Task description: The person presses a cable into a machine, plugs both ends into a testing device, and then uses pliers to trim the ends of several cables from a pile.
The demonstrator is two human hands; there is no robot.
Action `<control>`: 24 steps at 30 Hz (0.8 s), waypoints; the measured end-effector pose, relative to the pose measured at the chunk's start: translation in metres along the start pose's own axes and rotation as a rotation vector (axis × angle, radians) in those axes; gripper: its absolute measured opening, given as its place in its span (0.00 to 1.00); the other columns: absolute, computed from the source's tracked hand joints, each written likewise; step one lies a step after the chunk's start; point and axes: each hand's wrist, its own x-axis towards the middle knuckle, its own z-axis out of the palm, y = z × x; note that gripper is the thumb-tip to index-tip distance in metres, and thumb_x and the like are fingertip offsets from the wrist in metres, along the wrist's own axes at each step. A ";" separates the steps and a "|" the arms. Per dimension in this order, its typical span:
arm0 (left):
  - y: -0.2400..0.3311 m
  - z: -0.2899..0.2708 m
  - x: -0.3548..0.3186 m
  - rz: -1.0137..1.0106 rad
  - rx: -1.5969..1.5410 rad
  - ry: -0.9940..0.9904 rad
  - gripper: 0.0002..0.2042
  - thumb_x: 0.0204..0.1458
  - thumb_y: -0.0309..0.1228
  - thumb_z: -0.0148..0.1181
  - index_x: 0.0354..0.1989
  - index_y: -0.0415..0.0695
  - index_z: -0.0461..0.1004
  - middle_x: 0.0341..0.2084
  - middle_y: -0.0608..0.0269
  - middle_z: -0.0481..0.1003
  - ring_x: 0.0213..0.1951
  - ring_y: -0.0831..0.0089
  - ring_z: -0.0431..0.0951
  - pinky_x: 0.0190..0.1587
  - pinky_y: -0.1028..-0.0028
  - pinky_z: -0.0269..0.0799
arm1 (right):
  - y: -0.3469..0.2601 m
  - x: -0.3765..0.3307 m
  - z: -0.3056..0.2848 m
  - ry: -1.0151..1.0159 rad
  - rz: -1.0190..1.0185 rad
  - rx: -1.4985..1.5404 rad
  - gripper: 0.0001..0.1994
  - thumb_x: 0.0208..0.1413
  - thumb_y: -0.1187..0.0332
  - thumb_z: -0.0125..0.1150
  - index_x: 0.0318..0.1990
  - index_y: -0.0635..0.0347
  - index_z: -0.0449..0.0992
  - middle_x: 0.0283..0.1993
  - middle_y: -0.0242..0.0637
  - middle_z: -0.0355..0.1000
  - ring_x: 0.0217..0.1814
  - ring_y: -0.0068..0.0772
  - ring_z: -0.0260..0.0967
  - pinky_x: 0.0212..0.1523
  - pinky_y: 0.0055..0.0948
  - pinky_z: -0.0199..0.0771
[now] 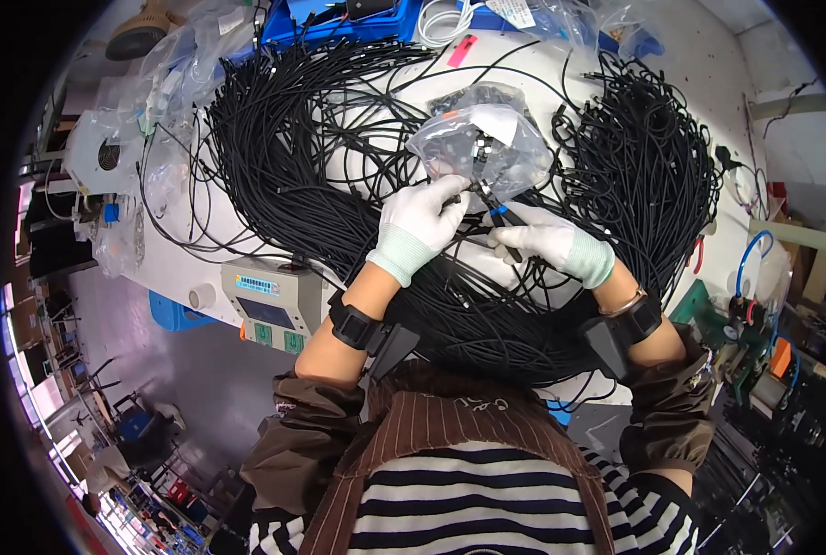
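left hand (419, 222), in a white knit glove with pale green cuff, bends its fingers at the near edge of a clear, crumpled plastic bag (521, 159); cannot tell whether it pinches anything. right hand (550, 242), gloved alike, grasps a slim black piece with a blue band (499, 212), located between the hands, just below the bag. thick bundles of thin black cables (279, 176) flank the bag on the white worktop (172, 268).

White surface (174, 259), mostly under blk cables (270, 153): thick bunch L, another bunch (649, 162) R, loose strands btwn. Clear plastic bag (513, 155) mid-far. Pink tag (462, 51) + blue tray (339, 34) far; grey box (307, 289) w/ screen near L.
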 end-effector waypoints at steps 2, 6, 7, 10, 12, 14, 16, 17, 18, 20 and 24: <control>0.005 -0.003 0.001 -0.027 0.038 -0.024 0.09 0.49 0.35 0.55 0.37 0.47 0.75 0.22 0.54 0.75 0.25 0.59 0.77 0.28 0.68 0.71 | 0.000 0.000 0.000 0.048 -0.003 -0.102 0.12 0.55 0.65 0.51 0.41 0.64 0.68 0.29 0.29 0.67 0.30 0.17 0.62 0.34 0.17 0.62; 0.003 -0.001 0.002 0.005 0.088 -0.002 0.09 0.49 0.35 0.55 0.37 0.47 0.76 0.22 0.54 0.75 0.25 0.59 0.77 0.28 0.68 0.71 | -0.001 0.003 0.003 0.130 -0.023 -0.276 0.09 0.53 0.67 0.50 0.37 0.65 0.68 0.25 0.30 0.66 0.25 0.18 0.62 0.29 0.18 0.62; 0.002 0.000 0.002 0.002 0.089 -0.003 0.09 0.49 0.35 0.55 0.37 0.47 0.76 0.22 0.54 0.75 0.25 0.59 0.77 0.28 0.68 0.71 | -0.001 0.005 0.005 0.158 -0.033 -0.339 0.08 0.52 0.68 0.50 0.36 0.65 0.68 0.24 0.31 0.66 0.24 0.18 0.62 0.27 0.18 0.62; -0.003 0.002 0.003 -0.067 0.087 0.031 0.09 0.50 0.35 0.55 0.37 0.47 0.75 0.24 0.53 0.75 0.26 0.57 0.77 0.29 0.68 0.71 | 0.002 0.016 0.008 0.143 0.033 -0.221 0.09 0.51 0.68 0.52 0.35 0.65 0.68 0.21 0.33 0.66 0.20 0.21 0.63 0.23 0.21 0.64; -0.018 0.013 0.003 -0.064 0.075 0.056 0.10 0.50 0.36 0.55 0.36 0.46 0.75 0.22 0.54 0.75 0.23 0.59 0.76 0.27 0.70 0.70 | 0.007 0.023 0.009 0.134 0.064 -0.165 0.09 0.50 0.68 0.52 0.35 0.65 0.68 0.20 0.34 0.65 0.18 0.22 0.64 0.21 0.22 0.65; -0.024 0.019 0.007 -0.045 0.048 0.104 0.11 0.51 0.36 0.54 0.35 0.42 0.75 0.19 0.55 0.75 0.19 0.64 0.75 0.23 0.72 0.68 | 0.014 0.032 0.007 0.141 0.039 -0.043 0.11 0.49 0.66 0.53 0.36 0.66 0.68 0.19 0.36 0.65 0.18 0.26 0.65 0.21 0.26 0.66; -0.028 0.014 0.004 -0.147 -0.142 0.030 0.10 0.51 0.36 0.53 0.33 0.42 0.75 0.18 0.57 0.74 0.17 0.66 0.73 0.22 0.73 0.67 | 0.013 0.031 0.010 0.141 0.027 0.020 0.12 0.49 0.66 0.53 0.36 0.66 0.68 0.19 0.36 0.65 0.18 0.29 0.65 0.22 0.28 0.66; -0.027 0.007 0.002 -0.249 -0.334 -0.046 0.10 0.51 0.35 0.52 0.32 0.41 0.75 0.16 0.58 0.73 0.15 0.68 0.71 0.20 0.73 0.66 | 0.006 0.024 0.017 0.259 -0.036 -0.162 0.13 0.48 0.66 0.54 0.37 0.66 0.68 0.21 0.38 0.66 0.22 0.31 0.66 0.26 0.29 0.67; -0.024 0.001 0.000 -0.349 -0.527 -0.122 0.11 0.51 0.35 0.51 0.31 0.41 0.75 0.14 0.59 0.72 0.13 0.71 0.69 0.19 0.73 0.65 | 0.000 0.014 0.024 0.376 -0.101 -0.345 0.13 0.48 0.65 0.54 0.38 0.66 0.68 0.24 0.40 0.67 0.26 0.33 0.67 0.30 0.29 0.68; -0.004 -0.016 -0.008 -0.391 -0.631 -0.131 0.11 0.51 0.34 0.51 0.30 0.39 0.75 0.13 0.62 0.71 0.12 0.75 0.66 0.17 0.76 0.61 | 0.001 0.004 0.034 0.491 -0.171 -0.530 0.14 0.48 0.65 0.55 0.40 0.65 0.68 0.27 0.42 0.68 0.30 0.35 0.68 0.34 0.30 0.69; 0.034 -0.035 -0.029 -0.457 -0.875 -0.171 0.11 0.51 0.32 0.51 0.29 0.36 0.74 0.12 0.68 0.70 0.09 0.86 0.58 0.12 0.84 0.51 | 0.009 -0.017 0.048 0.844 -0.564 -1.110 0.22 0.43 0.64 0.60 0.46 0.63 0.67 0.38 0.47 0.66 0.41 0.44 0.66 0.43 0.37 0.66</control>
